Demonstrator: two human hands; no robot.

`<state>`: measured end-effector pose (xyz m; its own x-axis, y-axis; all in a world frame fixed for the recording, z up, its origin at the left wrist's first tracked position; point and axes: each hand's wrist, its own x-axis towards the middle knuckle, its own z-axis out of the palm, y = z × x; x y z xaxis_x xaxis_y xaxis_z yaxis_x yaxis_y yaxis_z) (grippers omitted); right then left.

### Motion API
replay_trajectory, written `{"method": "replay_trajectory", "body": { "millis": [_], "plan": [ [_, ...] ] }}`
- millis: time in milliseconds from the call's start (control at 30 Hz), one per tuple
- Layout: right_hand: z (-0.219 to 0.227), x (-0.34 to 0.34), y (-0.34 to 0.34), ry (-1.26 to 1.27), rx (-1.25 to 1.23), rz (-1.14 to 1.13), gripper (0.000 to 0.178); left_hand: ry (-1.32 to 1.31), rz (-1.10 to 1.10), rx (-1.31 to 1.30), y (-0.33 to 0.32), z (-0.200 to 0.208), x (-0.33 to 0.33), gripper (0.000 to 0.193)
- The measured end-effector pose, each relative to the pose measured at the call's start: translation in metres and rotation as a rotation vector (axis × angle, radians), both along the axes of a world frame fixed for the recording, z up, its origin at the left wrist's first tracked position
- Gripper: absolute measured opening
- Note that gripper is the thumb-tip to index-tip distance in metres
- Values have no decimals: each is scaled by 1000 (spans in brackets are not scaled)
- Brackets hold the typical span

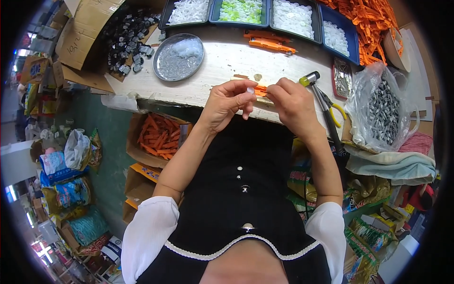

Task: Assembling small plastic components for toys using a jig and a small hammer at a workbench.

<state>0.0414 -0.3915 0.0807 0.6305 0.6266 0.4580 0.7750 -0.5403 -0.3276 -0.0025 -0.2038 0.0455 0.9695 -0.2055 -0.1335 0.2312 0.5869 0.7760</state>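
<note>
A small white plastic piece (250, 90) is pinched between the thumb and forefinger of my left hand (226, 105), near the table's front edge. Close beside it, an orange plastic part (261, 89) shows between my two hands. The fingers of my right hand (294, 105) are closed at the right end of that part, and they hide much of it. Farther back on the table lie two long orange plastic pieces (270, 42). To the right of my right hand is a hammer (321, 92) with a yellow-green face, next to yellow-handled pliers (338, 115).
Trays of small white pieces (293, 20) and green ones (240, 10) line the back. A round metal dish (178, 59) and black parts (127, 45) stand left. At right are an orange pile (373, 28) and a bag of metal parts (384, 111). An orange-filled box (158, 137) sits below.
</note>
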Motion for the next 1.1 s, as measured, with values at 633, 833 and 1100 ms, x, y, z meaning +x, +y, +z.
{"method": "replay_trajectory", "body": {
  "millis": [633, 833, 1100],
  "plan": [
    [7, -5, 6, 47, 63, 120, 14, -115, -36, 140, -3, -1, -12, 29],
    [17, -6, 9, -49, -156, 159, 20, -117, -46, 211, -5, 3, -13, 32],
    [27, -3, 6, -113, -269, 177, 13, -132, -38, 241, -4, 4, -13, 32]
  ]
}}
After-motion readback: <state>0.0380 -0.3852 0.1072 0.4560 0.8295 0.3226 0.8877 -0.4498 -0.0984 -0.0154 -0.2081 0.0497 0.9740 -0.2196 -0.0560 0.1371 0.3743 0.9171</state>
